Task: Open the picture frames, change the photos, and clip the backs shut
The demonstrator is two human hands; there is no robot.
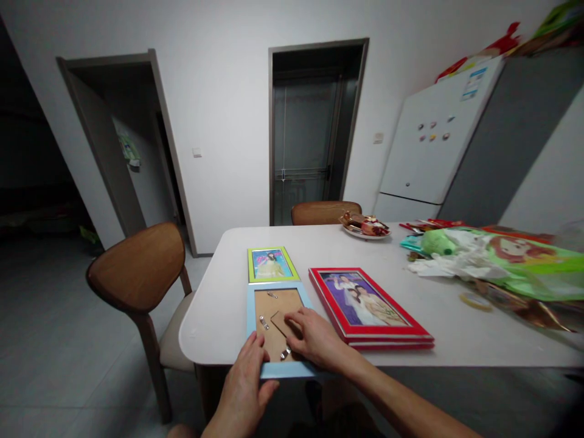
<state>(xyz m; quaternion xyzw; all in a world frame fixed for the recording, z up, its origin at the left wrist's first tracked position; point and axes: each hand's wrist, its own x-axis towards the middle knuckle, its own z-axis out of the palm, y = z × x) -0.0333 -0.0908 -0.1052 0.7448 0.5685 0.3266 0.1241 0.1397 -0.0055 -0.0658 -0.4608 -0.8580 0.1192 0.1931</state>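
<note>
A light-blue photo frame (272, 370) lies back side up at the table's front edge. Several small metal clips (264, 322) show on its brown backing board (269, 304). My left hand (246, 371) grips the frame's lower left corner, thumb apart from the fingers. Curled over the right part of the backing is my right hand (314, 337), its thumb near the lower clip. A thin dark bent line runs toward its fingertips; what they hold is hidden. A yellow-green photo frame (250, 267) lies face up just beyond. Red photo frames (387, 331) are stacked to the right.
The white table (210, 316) bears a plate (365, 235) at its back edge and a heap of green packaging (524, 267) with crumpled tissue (460, 261) at right. A tape roll (476, 302) lies near it. Wooden chairs (141, 267) stand left and behind.
</note>
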